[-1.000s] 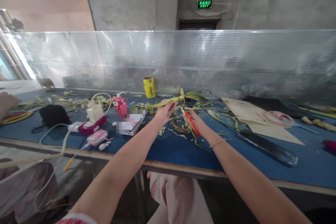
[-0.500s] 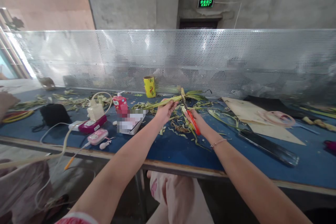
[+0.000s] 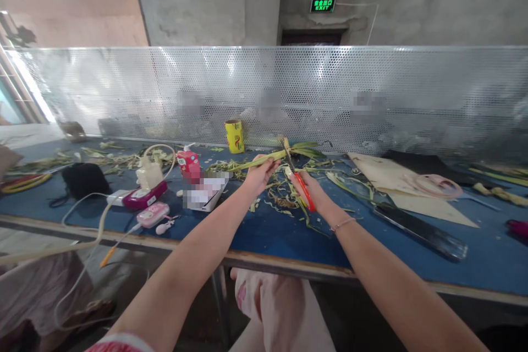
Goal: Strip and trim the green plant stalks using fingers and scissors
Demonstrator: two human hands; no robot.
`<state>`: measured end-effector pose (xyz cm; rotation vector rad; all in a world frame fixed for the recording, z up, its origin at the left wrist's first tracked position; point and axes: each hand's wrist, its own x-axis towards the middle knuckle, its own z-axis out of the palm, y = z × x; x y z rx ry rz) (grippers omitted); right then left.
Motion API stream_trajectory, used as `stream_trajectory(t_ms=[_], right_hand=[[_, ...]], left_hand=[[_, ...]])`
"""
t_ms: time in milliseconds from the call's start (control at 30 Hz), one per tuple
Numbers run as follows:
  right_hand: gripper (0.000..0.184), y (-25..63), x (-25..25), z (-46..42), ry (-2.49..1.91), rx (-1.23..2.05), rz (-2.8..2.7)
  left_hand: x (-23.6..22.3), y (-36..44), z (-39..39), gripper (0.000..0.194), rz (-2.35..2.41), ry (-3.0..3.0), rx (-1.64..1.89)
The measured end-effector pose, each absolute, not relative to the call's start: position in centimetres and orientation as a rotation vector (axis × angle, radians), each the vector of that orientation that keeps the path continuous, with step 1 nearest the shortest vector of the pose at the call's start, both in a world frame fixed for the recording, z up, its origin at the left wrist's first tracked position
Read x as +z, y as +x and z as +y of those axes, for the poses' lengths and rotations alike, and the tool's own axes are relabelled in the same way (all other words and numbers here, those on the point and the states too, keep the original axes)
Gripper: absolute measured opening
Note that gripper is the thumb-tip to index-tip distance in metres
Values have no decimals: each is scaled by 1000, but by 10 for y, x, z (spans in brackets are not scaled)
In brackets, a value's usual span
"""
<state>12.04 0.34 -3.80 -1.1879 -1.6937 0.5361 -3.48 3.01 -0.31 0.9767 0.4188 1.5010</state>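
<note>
Closed around a pale green plant stalk (image 3: pixel 270 158) is my left hand (image 3: pixel 260 173); the stalk's whitish end with roots points away from me. My right hand (image 3: pixel 315 191) grips red-handled scissors (image 3: pixel 304 192). Their dark blades reach up to the stalk near its root end, and I cannot tell whether they touch or cut it. Beneath and around both hands lie loose green leaves, peelings and root scraps (image 3: pixel 282 198) on the blue tabletop (image 3: pixel 264 239).
A yellow roll (image 3: pixel 235 136) stands behind my hands, before a perforated metal screen (image 3: pixel 256 82). To the left are a red pump bottle (image 3: pixel 188 164), a power strip (image 3: pixel 144 196) with cables and a pink device (image 3: pixel 153 214). Rightward lie a dark phone (image 3: pixel 421 231) and beige sheets (image 3: pixel 433 210).
Both hands, the stalk and the scissors keep almost the same position. The camera view has shifted very slightly. At the far left edge, another person's arm has drawn back a little.
</note>
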Motion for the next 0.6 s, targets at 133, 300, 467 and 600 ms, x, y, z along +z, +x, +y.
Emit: stream_trajectory(t_ms=[133, 300, 467, 600], right_hand=[[43, 118, -31, -3, -1247, 474, -1711], [41, 116, -24, -11, -1271, 393, -1735], [39, 115, -22, -12, -1267, 329, -1753], [39, 114, -26, -11, -1257, 363, -1716]], left_hand=[[-3, -35, 30, 24, 405, 966, 1507], [-2, -34, 30, 22, 390, 930, 1510], [1, -35, 28, 21, 386, 931, 1509], [0, -36, 26, 20, 375, 947, 1520]])
